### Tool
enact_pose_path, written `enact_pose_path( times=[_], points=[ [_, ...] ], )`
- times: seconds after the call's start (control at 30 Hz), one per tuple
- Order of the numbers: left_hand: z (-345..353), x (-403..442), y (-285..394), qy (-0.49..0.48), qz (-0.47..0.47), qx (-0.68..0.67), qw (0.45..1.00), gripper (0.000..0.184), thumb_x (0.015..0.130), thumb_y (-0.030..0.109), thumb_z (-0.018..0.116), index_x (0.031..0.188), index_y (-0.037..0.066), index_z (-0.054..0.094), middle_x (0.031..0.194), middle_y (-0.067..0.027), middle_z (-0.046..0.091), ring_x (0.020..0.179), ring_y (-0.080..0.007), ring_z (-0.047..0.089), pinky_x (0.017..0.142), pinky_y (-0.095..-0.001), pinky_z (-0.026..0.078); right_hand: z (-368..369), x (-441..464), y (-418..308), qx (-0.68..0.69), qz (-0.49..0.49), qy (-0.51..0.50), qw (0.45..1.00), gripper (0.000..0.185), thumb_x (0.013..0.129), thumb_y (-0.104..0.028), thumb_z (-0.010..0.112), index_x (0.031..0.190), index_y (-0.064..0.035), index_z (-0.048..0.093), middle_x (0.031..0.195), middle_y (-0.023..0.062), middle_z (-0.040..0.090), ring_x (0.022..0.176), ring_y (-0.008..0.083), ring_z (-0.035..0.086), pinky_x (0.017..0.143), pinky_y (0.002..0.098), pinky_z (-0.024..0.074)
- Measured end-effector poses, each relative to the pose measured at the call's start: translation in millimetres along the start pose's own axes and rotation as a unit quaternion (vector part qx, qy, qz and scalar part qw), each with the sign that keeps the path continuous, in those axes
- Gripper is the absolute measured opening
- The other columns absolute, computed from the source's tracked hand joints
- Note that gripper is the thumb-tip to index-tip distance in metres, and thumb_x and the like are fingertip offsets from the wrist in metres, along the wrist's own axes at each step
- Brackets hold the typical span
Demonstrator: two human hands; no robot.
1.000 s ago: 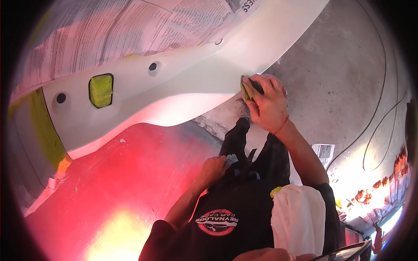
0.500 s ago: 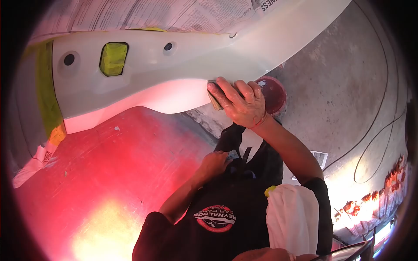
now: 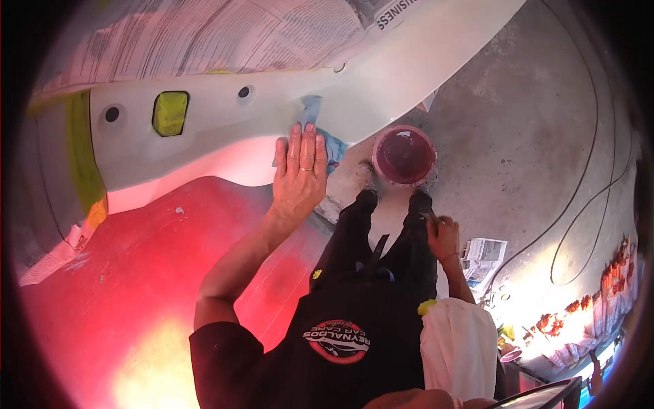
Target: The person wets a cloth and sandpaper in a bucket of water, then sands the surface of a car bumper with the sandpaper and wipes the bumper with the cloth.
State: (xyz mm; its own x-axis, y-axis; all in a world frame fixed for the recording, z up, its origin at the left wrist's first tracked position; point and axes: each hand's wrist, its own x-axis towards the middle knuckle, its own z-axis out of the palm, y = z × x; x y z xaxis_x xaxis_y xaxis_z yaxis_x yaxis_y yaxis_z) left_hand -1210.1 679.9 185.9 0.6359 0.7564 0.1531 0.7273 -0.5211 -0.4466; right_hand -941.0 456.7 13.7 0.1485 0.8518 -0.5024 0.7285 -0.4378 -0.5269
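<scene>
Two bare hands show in the head view, and the white panel serves as the landmark for every place told here. The left hand lies at the panel's near edge, its fingers straight and close together, with a ring on one of them. They press flat over a crumpled blue cloth, which touches the panel and spreads out beyond the fingertips and to their right. The right hand is away from the panel, on its near side, beside the person's right leg. Its fingers are bent, and I cannot tell whether they grip anything.

Printed newspaper covers the area along the panel's far side. Yellow-green tape runs down past its left end. Set in the panel's left part are a yellow-green patch with a dark border and two dark round spots, one on either side of the patch.

Near the panel's near edge, to the right of the blue cloth, a round bucket with reddish contents stands on the gray floor. Farther from the panel, past the right hand, lies a loose printed sheet. A thin dark cable curves over the floor to the panel's right.
</scene>
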Motion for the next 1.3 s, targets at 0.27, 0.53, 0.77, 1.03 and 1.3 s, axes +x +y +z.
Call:
enact_pose_path(
  times=[0.27, 0.53, 0.77, 1.03, 1.3],
  points=[
    [34, 90, 90, -0.188, 0.141, 0.088, 0.968, 0.060, 0.096, 0.031, 0.044, 0.136, -0.015, 0.042, 0.139, -0.0323, 0.045, 0.136, -0.0436, 0.037, 0.120, -0.0505, 0.017, -14, -62, 76, 0.035, 0.113, -0.033, 0.992, 0.030, 0.093, -0.027, 0.058, 0.114, -0.0093, 0.070, 0.101, 0.0179, 0.066, 0.096, 0.0368, 0.059, 0.086, 0.0477, 0.0461],
    [76, 206, 149, -0.043, -0.090, -0.180, 0.979, 0.073, 0.099, 0.043, 0.043, 0.137, -0.019, 0.035, 0.143, -0.0392, 0.034, 0.141, -0.0462, 0.028, 0.120, -0.0514, 0.015, -49, -34, 79, 0.139, 0.139, 0.038, 0.980, 0.033, 0.093, -0.026, 0.060, 0.114, -0.0023, 0.068, 0.105, 0.0201, 0.065, 0.093, 0.0373, 0.063, 0.081, 0.0469, 0.0496],
    [69, 192, 107, -0.194, -0.022, -0.054, 0.979, 0.078, 0.099, 0.050, 0.040, 0.140, -0.017, 0.033, 0.143, -0.0349, 0.039, 0.141, -0.0424, 0.032, 0.120, -0.0479, 0.016, -108, 8, 43, 0.457, 0.229, 0.044, 0.858, 0.034, 0.096, -0.029, 0.060, 0.110, 0.0004, 0.067, 0.079, 0.0027, 0.063, 0.066, 0.0101, 0.052, 0.060, 0.0286, 0.0438],
    [6, 154, 41, -0.412, 0.051, -0.045, 0.909, 0.038, 0.092, 0.027, 0.053, 0.110, -0.006, 0.063, 0.098, -0.0180, 0.069, 0.095, -0.0277, 0.067, 0.095, -0.0430, 0.043, -170, 84, -38, 0.682, 0.080, -0.116, 0.717, 0.045, 0.097, -0.026, 0.058, 0.133, -0.0006, 0.052, 0.116, 0.0102, 0.065, 0.092, 0.0154, 0.061, 0.078, 0.0292, 0.0481],
    [-47, -23, 140, -0.312, -0.055, -0.466, 0.826, 0.020, 0.075, 0.011, 0.064, 0.093, 0.005, 0.059, 0.085, -0.0117, 0.064, 0.082, -0.0292, 0.065, 0.080, -0.0431, 0.048, -152, 164, -146, 0.102, -0.369, 0.092, 0.919, 0.040, 0.087, -0.013, 0.062, 0.127, -0.0072, 0.061, 0.120, 0.0122, 0.056, 0.106, 0.0285, 0.055, 0.090, 0.0393, 0.0467]
  ],
)
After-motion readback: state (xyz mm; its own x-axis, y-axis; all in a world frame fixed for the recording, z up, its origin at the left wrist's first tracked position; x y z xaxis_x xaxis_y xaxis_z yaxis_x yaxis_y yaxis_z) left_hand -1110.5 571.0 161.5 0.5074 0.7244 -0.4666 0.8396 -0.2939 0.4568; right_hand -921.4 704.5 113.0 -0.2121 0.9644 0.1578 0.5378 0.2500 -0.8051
